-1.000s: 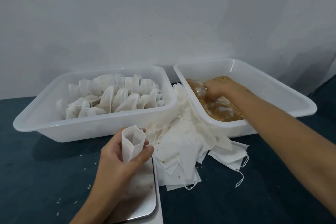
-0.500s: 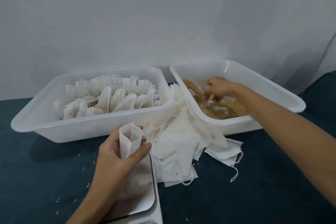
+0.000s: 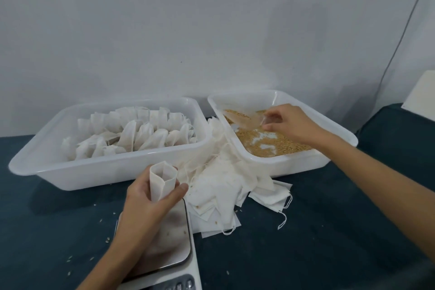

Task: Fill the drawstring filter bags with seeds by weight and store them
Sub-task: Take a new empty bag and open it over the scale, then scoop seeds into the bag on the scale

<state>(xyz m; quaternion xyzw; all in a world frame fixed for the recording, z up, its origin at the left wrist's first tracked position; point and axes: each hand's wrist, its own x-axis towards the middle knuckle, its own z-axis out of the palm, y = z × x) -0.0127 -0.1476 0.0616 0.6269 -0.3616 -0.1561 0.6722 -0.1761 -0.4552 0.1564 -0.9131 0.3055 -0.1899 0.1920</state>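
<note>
My left hand grips an upright white filter bag with its mouth held wide, just above the steel scale platform. Over the right white tub of brown seeds, my right hand pinches the handle of a clear plastic scoop holding some seeds, lifted just above the seed layer. The left tub holds several filled white bags. Between the tubs and in front of them lies a loose heap of flat filter bags with drawstrings.
The table has a dark teal cloth strewn with stray seeds at the front left. A scale's button panel shows at the bottom edge. A grey wall stands close behind the tubs, and a thin cable hangs at the right.
My right hand has drawn the scoop up out of the seeds and back toward the tub's far side. The left hand keeps holding the bag over the scale.
</note>
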